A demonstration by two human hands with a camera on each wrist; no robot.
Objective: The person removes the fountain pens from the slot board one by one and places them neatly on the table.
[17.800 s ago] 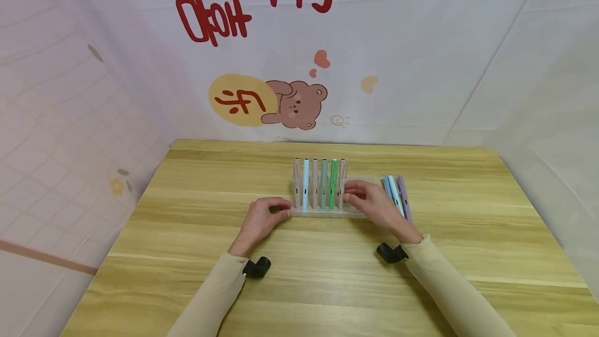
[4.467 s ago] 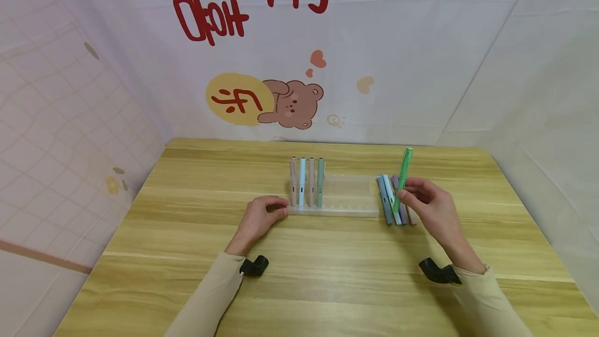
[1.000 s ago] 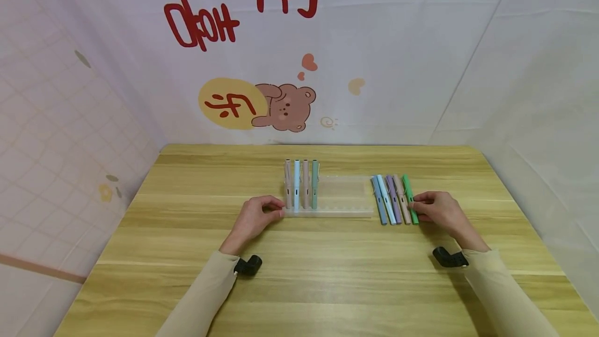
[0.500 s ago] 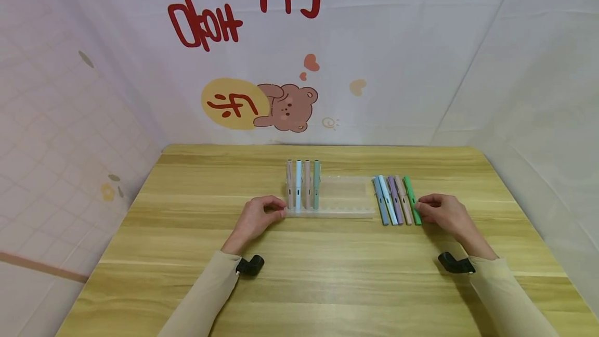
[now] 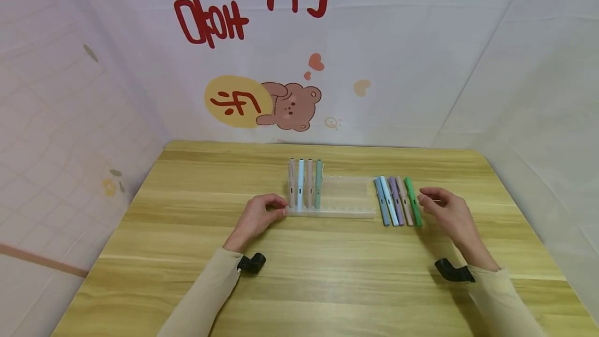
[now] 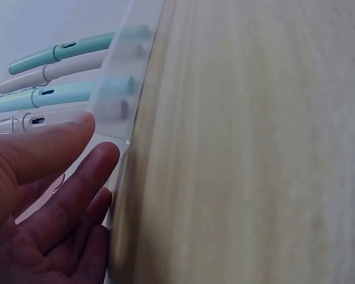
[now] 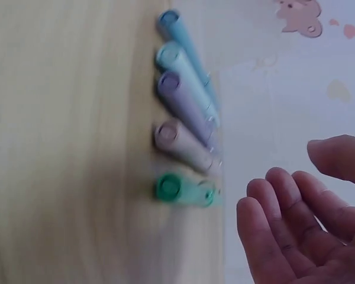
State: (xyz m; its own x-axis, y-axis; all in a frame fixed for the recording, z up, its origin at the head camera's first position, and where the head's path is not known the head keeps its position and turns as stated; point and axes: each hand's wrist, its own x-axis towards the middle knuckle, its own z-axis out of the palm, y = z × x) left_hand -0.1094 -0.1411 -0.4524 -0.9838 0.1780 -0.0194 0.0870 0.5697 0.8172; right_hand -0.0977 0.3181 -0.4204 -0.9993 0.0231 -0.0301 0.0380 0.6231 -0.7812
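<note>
A bright green pen [image 5: 413, 201], slim and cylindrical, is probably light, stiff and a little slippery; mid-barrel seems the best hold. It has a glossy finish and a clip, and lies on the wood-grain table [image 5: 327, 280], at the right end of a row with a beige pen [image 5: 404, 201], purple pen [image 5: 396, 201], pale blue pen [image 5: 389, 201] and steel-blue pen [image 5: 381, 202]. The right hand [image 5: 451, 216] is just beside it, fingers parted, holding nothing. The left hand [image 5: 255, 218] pinches the left end of a translucent plastic rack [image 5: 348, 192] bearing four upright pens [image 5: 309, 186].
</note>
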